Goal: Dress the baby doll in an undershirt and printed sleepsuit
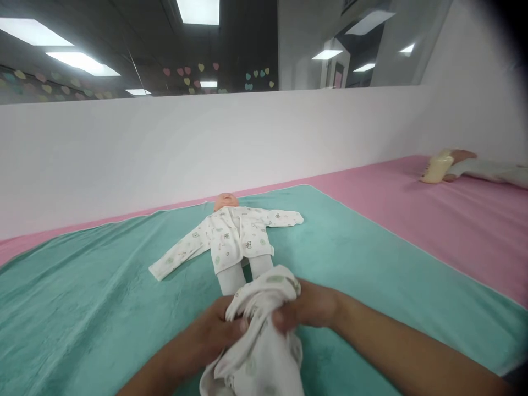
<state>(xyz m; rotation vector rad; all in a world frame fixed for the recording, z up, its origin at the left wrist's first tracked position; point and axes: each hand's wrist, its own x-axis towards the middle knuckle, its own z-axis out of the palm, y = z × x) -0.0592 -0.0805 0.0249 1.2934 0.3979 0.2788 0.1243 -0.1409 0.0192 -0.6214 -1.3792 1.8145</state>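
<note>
A bunched white printed baby garment (264,352) is gathered between my two hands at the bottom centre. My left hand (212,333) grips its left side, thumb on top of the cloth. On the other side my right hand (303,308) pinches the folds, with its fingers partly hidden behind the fabric. Just beyond lies a baby doll (226,201) on its back, head away from me. It wears a white printed baby jacket (226,239) with the sleeves spread out. The doll's white legs (231,279) point towards me, and the garment hides their lower ends.
A teal blanket (115,291) lies under the doll, over a pink sheet (396,192). At the far right are a pale sleeve-like shape (490,169) and a cream-coloured object (437,166). A white wall (165,148) runs along the back, with dark glass (144,49) above it.
</note>
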